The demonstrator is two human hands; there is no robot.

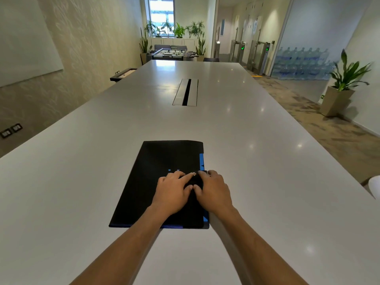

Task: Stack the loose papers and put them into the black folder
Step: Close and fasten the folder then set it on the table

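Observation:
The black folder (156, 182) lies closed on the white table (82, 161), straight in front of me. A blue inner edge (202, 161) shows along its right side. Both hands rest on the folder's right half, around a black closure tab (195, 182). My left hand (171, 194) has its index fingertip on a small metal snap (194, 174) and its thumb against the tab. My right hand (213, 190) curls its fingers over the folder's right edge, with its thumb meeting the left thumb. No loose papers are in sight.
A metal cable hatch (186, 92) is set into the table farther ahead. The table's right edge drops to a carpeted floor with a potted plant (343, 83). A white rounded object (374, 187) pokes in at the right edge.

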